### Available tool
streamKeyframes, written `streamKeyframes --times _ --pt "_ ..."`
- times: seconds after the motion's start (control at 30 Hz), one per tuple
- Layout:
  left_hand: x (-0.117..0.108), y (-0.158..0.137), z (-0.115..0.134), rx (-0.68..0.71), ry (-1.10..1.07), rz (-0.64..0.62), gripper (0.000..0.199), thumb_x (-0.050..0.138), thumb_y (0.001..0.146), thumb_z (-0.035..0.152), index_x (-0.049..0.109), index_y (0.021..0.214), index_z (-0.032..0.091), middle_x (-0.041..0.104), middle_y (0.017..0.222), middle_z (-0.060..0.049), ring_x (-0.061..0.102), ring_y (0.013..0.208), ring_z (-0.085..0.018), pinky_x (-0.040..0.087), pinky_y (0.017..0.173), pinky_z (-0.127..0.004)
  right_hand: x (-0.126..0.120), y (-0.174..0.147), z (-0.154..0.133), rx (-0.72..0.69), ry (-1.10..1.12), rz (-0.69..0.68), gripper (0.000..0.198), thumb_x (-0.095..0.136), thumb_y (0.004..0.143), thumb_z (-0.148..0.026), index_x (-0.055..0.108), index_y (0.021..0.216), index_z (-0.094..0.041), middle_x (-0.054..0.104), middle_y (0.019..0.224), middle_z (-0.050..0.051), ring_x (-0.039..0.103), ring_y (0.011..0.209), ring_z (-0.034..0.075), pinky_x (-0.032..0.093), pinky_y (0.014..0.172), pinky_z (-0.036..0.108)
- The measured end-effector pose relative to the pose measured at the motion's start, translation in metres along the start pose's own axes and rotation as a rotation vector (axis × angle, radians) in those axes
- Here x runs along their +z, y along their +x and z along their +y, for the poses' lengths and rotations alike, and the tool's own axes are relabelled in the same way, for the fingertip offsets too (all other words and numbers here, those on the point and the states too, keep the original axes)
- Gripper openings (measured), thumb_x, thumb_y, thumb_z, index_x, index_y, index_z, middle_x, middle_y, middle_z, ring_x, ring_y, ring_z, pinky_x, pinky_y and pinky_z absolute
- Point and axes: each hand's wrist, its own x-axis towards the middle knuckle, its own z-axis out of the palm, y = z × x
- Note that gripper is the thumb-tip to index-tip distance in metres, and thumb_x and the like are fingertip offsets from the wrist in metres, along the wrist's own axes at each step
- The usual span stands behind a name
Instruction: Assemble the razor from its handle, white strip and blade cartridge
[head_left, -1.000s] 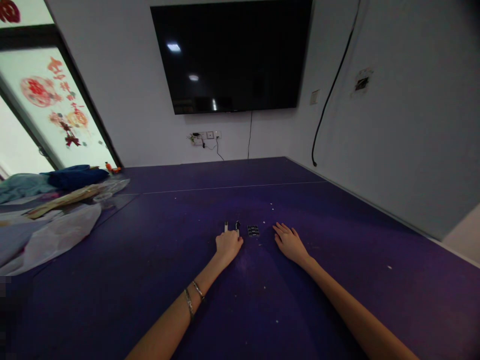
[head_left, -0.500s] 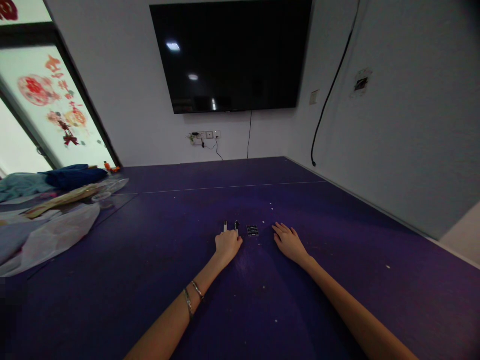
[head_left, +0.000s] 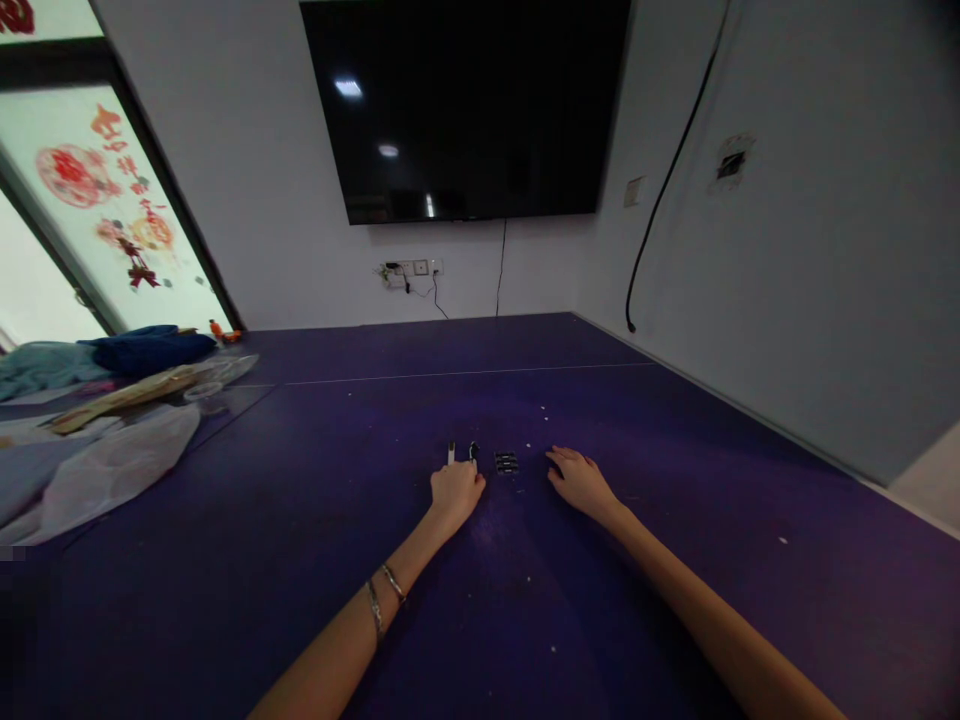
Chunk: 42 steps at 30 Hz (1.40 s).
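Observation:
My left hand [head_left: 457, 492] is closed low over the purple surface, fingers curled under and mostly hidden. Just beyond its knuckles show a narrow pale strip with a dark tip [head_left: 451, 453] and a small dark looped piece [head_left: 474, 451]; whether the fingers grip either one I cannot tell. To the right of that hand lies a small dark block with lighter bands [head_left: 506, 463], untouched, between both hands. My right hand [head_left: 580, 482] rests palm down on the surface, fingers stretched forward and a little bent, holding nothing.
The broad purple surface [head_left: 315, 560] runs back to the wall, with small pale specks on it. Clear plastic sheeting [head_left: 142, 455] and blue cloth [head_left: 154, 350] lie at the left. A black cable [head_left: 667, 185] hangs on the right wall; a television [head_left: 472, 110] hangs ahead.
The view has shifted slightly. The fingers of my right hand look a little more bent than before; my left hand stays in place and the small pieces have not moved.

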Motion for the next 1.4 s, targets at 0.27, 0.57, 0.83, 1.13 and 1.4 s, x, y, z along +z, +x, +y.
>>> streamKeyframes --times 0.27,0.57,0.83,1.13,1.4 --pt "0.003 -0.001 -0.001 0.014 -0.015 0.01 0.034 0.038 0.086 0.034 0.065 0.096 0.016 0.067 0.091 -0.013 0.062 0.089 -0.025 0.046 0.076 -0.035 -0.012 0.011 -0.009 0.061 -0.027 0.016 0.032 0.041 0.082 -0.027 0.061 0.105 -0.018 0.06 0.109 0.011 0.053 0.099 0.027 0.042 0.079 0.039" --pt "0.001 -0.002 0.001 -0.006 0.001 0.008 0.034 0.038 0.086 0.034 0.066 0.092 0.014 0.068 0.089 -0.012 0.063 0.087 -0.025 0.046 0.073 -0.033 -0.008 0.026 -0.021 -0.146 0.081 0.095 0.028 0.041 0.087 -0.025 0.067 0.096 -0.02 0.061 0.101 0.009 0.052 0.095 0.021 0.04 0.082 0.03" --pt "0.0 -0.003 0.002 -0.002 -0.009 0.019 0.034 0.041 0.085 0.034 0.066 0.091 0.014 0.067 0.088 -0.014 0.063 0.088 -0.027 0.046 0.074 -0.035 -0.001 0.04 -0.036 -0.316 0.194 0.023 0.024 0.046 0.086 -0.025 0.069 0.091 -0.02 0.062 0.097 0.005 0.053 0.094 0.016 0.039 0.084 0.026" --pt "0.002 -0.002 0.001 -0.003 -0.028 0.033 0.034 0.043 0.083 0.034 0.067 0.093 0.013 0.067 0.088 -0.015 0.062 0.088 -0.028 0.045 0.075 -0.037 -0.007 0.043 -0.041 -0.282 0.146 -0.045 0.021 0.047 0.085 -0.025 0.068 0.089 -0.02 0.061 0.099 0.006 0.052 0.097 0.018 0.041 0.08 0.026" --pt "0.002 -0.002 0.0 0.014 -0.049 0.03 0.035 0.043 0.083 0.036 0.067 0.091 0.013 0.067 0.088 -0.016 0.062 0.087 -0.028 0.045 0.075 -0.037 -0.012 0.05 -0.04 -0.311 0.121 -0.087 0.017 0.051 0.081 -0.02 0.067 0.086 -0.019 0.062 0.095 0.006 0.054 0.095 0.018 0.04 0.08 0.025"
